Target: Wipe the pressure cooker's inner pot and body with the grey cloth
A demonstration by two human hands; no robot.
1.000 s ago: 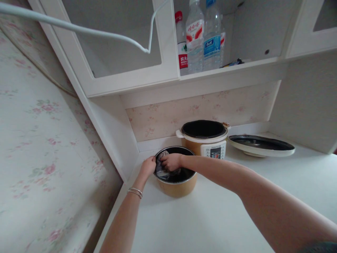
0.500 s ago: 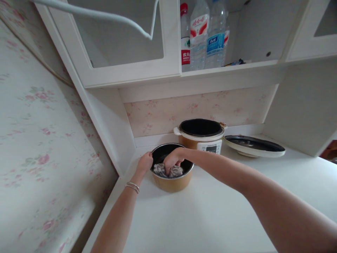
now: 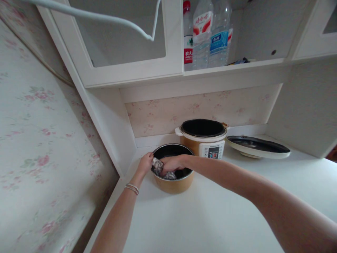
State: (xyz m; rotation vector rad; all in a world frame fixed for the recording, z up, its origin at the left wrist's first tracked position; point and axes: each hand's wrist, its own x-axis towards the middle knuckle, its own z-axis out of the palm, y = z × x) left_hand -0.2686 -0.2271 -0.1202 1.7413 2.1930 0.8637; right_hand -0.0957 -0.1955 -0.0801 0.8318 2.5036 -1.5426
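On the white counter stands a round inner pot (image 3: 173,185), gold outside and black inside with a silvery rim. My left hand (image 3: 145,163), with bracelets at the wrist, is closed on the pot's left rim. Inside the pot, my right hand (image 3: 172,164) grips a grey-and-white patterned cloth (image 3: 158,166) against the left inner wall. Part of the cloth bunches below the fingers, and the fingertips are partly hidden by it. Just behind the pot is a gold-and-white rice cooker body (image 3: 189,143) with a dark round opening and a control panel.
A lid (image 3: 259,147), dark side up, lies right of the cooker. Plastic bottles (image 3: 202,38) stand in the open cupboard above. A white cabinet door (image 3: 134,72) and a thin white bar (image 3: 105,17) hang overhead. The flowered wall (image 3: 39,158) borders the left side.
My right hand has moved the cloth from the pot's bottom front toward its left inner wall. My left hand stays on the rim. The view has shifted slightly.
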